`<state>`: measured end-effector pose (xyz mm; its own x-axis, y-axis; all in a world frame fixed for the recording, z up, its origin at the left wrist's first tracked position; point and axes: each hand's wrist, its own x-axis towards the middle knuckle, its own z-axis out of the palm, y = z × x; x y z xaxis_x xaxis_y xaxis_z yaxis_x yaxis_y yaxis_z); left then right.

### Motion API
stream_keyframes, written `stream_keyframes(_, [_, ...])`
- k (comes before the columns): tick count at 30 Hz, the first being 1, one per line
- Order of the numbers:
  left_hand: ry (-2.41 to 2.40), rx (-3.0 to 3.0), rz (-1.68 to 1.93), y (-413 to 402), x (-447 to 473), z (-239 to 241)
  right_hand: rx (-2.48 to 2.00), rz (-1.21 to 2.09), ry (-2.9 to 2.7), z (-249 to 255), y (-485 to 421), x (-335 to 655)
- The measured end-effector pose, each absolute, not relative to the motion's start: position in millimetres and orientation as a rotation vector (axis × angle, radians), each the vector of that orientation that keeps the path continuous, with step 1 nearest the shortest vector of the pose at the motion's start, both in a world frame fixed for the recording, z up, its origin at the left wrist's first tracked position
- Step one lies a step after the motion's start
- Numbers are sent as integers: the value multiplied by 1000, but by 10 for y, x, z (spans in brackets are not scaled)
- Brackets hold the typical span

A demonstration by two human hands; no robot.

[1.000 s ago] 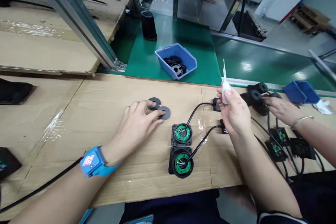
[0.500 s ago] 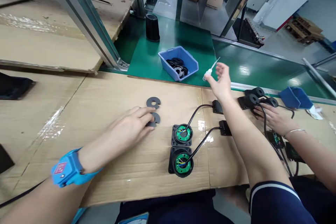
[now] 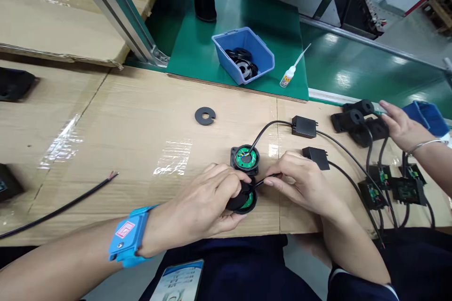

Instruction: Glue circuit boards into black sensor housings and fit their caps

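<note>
My left hand (image 3: 205, 197), with a blue strap at its wrist, pinches a notched black ring (image 3: 234, 202) over the nearer round black housing (image 3: 253, 207). The ring covers part of the green circuit board inside. Just right of it, my right hand (image 3: 303, 181) grips the black cable (image 3: 260, 182) of that housing between thumb and fingers. Beyond, a second housing (image 3: 245, 158) lies with its green board and coloured wires exposed. Cables run to two small black boxes (image 3: 304, 126). Another notched ring (image 3: 199, 116) lies flat on the cardboard.
A blue bin (image 3: 265, 66) of black rings and a white dropper bottle (image 3: 287, 76) stand on the green mat. At right, a co-worker's hand (image 3: 406, 127) is by black housings (image 3: 348, 120) and circuit boards (image 3: 374, 193). A loose cable (image 3: 70, 204) lies at left.
My left hand has taken one of the two rings and brought it right, onto the nearer housing. My right hand has left the dropper bottle and come down to the cable.
</note>
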<state>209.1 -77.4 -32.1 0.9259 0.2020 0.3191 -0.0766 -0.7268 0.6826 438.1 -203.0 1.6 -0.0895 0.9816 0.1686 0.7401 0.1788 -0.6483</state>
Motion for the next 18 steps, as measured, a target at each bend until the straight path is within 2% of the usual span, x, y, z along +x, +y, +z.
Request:
stream_keyframes(6, [147,2420,564,-741,2109,-293,-1603,302,-1981,71,-2161,4336])
stream_keyframes(18, [448,2410,506,-904,1693,31,-1643,290,-2133,118,-2284,4358])
